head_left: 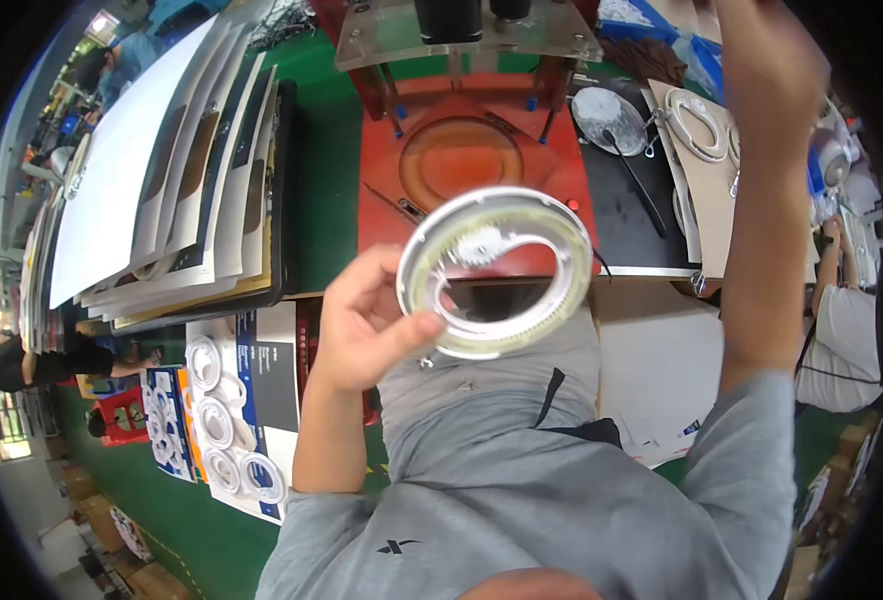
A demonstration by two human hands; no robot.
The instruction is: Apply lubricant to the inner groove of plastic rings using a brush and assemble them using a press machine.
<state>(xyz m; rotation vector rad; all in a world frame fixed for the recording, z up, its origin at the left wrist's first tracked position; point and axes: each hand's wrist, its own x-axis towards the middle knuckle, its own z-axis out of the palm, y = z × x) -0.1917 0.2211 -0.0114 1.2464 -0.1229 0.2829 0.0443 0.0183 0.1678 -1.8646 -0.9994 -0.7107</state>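
Observation:
My left hand [367, 325] grips a round white plastic ring housing [574, 268] by its left edge, thumb on the near face. The ring is tilted up above my lap. A small white gear [482, 246] sits inside it, and pale yellowish grease seems smeared along its track. My right hand [777, 65] is raised at the upper right, near blue bins. Motion blurs it and its fingers run past the picture's edge, so what they hold, if anything, is hidden. Beyond the ring, a red base plate [572, 165] carries an amber round disc [462, 160].
A clear-topped press fixture [472, 42] stands over the red plate; a thin pointed tool [394, 203] lies there. To its right are a greasy round dish [607, 118] and a dark-handled brush [640, 185]. Stacked boards [142, 150] stand left, several white rings [214, 422] below. Other people work nearby.

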